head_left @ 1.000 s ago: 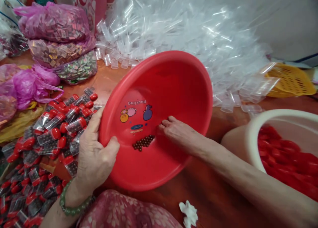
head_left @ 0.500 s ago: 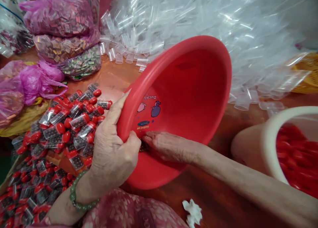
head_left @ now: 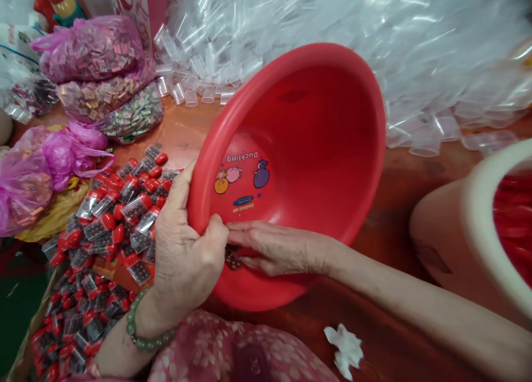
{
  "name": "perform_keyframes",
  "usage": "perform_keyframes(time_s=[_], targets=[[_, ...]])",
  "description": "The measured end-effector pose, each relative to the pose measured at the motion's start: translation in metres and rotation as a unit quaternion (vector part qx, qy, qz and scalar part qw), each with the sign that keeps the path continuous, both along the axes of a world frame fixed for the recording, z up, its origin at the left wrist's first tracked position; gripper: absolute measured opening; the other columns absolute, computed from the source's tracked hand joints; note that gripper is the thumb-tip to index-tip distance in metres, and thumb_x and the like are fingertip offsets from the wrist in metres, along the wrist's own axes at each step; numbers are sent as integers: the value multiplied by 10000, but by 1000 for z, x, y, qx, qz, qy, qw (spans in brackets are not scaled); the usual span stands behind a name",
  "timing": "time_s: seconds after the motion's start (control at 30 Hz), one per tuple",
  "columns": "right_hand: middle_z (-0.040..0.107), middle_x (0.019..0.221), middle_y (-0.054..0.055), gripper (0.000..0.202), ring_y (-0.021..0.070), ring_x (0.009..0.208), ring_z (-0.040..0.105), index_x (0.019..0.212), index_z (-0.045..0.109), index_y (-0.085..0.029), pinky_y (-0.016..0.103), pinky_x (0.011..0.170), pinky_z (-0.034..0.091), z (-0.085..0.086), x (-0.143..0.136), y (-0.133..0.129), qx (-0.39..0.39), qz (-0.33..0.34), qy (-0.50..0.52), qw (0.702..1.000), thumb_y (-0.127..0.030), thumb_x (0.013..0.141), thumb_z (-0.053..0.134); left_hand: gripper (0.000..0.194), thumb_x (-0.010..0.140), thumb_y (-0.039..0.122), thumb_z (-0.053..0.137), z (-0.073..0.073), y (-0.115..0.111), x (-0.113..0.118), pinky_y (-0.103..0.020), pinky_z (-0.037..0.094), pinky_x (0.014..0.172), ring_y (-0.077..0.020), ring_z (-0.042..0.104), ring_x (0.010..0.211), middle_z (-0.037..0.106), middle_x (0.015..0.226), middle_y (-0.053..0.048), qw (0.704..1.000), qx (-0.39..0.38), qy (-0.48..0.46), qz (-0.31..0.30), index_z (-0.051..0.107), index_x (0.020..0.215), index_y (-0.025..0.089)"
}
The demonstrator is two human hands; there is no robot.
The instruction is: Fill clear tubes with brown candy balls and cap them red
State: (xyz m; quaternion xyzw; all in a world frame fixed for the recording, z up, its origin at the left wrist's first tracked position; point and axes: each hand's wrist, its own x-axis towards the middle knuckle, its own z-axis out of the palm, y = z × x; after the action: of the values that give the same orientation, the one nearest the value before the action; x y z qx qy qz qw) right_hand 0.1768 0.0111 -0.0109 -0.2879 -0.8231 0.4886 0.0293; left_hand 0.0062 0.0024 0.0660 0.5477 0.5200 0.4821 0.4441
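A red basin is tipped on its side, its mouth facing right and towards me. My left hand is closed over its near left rim, thumb inside, and wears a green bead bracelet at the wrist. Inside, low by that rim, my right hand is cupped around small dark brown balls, which show between thumb and fingers. Part of the balls is hidden by the fingers. Printed duckling pictures mark the basin's bottom.
Red-capped clear tubes of dark balls are heaped at left, near pink bags of small packets. A large pile of clear tubes fills the back. At right stands a cream bucket of red pieces; crumpled tissue lies in front.
My right hand has shifted slightly left towards the rim, and more brown balls show by its thumb. The basin sits a little further left and higher in view as the camera turns.
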Motion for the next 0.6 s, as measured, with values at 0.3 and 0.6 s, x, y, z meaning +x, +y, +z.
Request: perform_keyframes(time_s=[0.3, 0.6], targets=[[560, 923, 26, 228, 103, 735, 531, 1029, 590, -133, 247, 682, 458, -5, 3, 9, -191, -48, 141, 970, -84, 806, 596, 557, 723, 17, 522, -7, 9, 2, -325, 615, 871, -207, 694, 1022, 684, 1179, -25, 998, -28, -63, -11, 512, 1243, 217], [542, 919, 14, 162, 106, 762, 499, 1012, 602, -153, 282, 729, 435, -9, 5, 14, -202, -54, 172, 963, -205, 862, 636, 524, 714, 18, 527, -14, 14, 6, -290, 617, 826, -188, 700, 985, 685, 1173, -33, 995, -57, -79, -13, 519, 1204, 203]])
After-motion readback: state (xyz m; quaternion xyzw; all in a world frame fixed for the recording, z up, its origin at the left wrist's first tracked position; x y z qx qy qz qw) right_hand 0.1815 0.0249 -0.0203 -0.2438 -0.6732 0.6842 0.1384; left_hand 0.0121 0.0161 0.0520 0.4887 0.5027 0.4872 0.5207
